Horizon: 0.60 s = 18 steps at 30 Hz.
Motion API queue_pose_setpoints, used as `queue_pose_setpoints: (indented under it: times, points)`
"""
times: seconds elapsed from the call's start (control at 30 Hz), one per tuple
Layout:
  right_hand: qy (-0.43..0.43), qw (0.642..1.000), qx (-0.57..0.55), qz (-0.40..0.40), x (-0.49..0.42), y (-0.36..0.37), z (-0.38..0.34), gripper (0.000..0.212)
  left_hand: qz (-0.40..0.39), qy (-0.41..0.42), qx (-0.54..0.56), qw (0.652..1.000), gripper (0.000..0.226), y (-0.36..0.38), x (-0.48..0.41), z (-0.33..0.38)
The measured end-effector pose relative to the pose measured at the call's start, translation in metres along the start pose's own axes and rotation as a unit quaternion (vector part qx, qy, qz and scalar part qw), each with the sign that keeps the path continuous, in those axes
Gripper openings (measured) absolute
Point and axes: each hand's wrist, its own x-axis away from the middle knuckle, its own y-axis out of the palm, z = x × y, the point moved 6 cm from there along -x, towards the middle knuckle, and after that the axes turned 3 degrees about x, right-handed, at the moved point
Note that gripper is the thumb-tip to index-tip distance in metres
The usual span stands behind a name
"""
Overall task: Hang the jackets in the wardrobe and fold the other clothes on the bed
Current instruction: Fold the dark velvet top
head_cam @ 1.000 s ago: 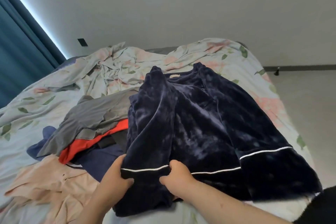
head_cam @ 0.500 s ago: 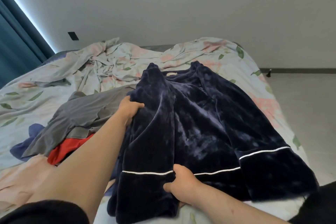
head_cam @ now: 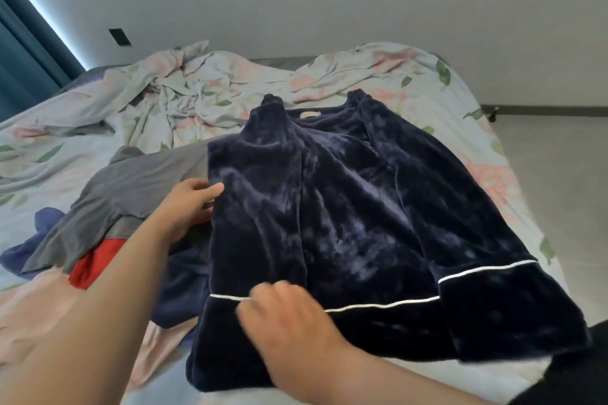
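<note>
A navy velvet top (head_cam: 345,223) with white piping lies spread flat on the bed (head_cam: 493,181), filling the centre of the frame, its neckline toward the top and its hem toward the bottom edge. The left hand (head_cam: 190,204), at centre left, pinches the top's left edge, thumb over the fabric and fingers curled at the fold. The right hand (head_cam: 289,325), at lower centre, lies over the hem by the piping; it is blurred, so whether it grips the cloth cannot be told. Left of the top sits a heap: a grey garment (head_cam: 138,194) over a red garment (head_cam: 95,263), with a pale pink garment (head_cam: 39,316) at lower left. A crumpled floral sheet (head_cam: 184,99) lies at upper centre
</note>
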Motion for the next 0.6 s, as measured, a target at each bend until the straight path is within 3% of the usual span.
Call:
queue_pose_setpoints:
  times: [0.07,0.13,0.2,0.27,0.37,0.47,0.6]
  points:
    - [-0.155,0.982,0.061,-0.087,-0.006,0.019,-0.039,0.037,-0.048,-0.016,0.029,0.998,0.027,0.003,0.004,-0.003]
    - [-0.216,0.966,0.059,-0.13,-0.023,0.038,-0.058,0.045,-0.059,-0.041,0.043,0.997,0.03,0.007,0.004,-0.002]
    - [-0.192,0.955,0.008,-0.225,-0.037,0.059,-0.06,0.057,-0.058,-0.059,0.037,0.996,0.029,0.01,0.001,-0.002]
    - [-0.158,0.95,0.006,-0.27,-0.046,0.065,-0.054,0.065,-0.074,-0.081,0.041,0.993,0.033,0.017,-0.002,-0.004]
    - [-0.12,0.954,-0.005,-0.273,-0.05,0.069,-0.044,0.062,-0.091,-0.116,0.064,0.987,0.036,0.032,-0.004,-0.007]
    - [-0.103,0.958,-0.055,-0.262,-0.048,0.063,-0.036,0.038,-0.05,-0.122,0.095,0.987,0.032,0.039,-0.008,-0.011]
    - [-0.083,0.96,-0.12,-0.238,-0.035,0.052,-0.02,0.035,-0.024,-0.165,0.127,0.978,0.029,0.039,-0.011,-0.018]
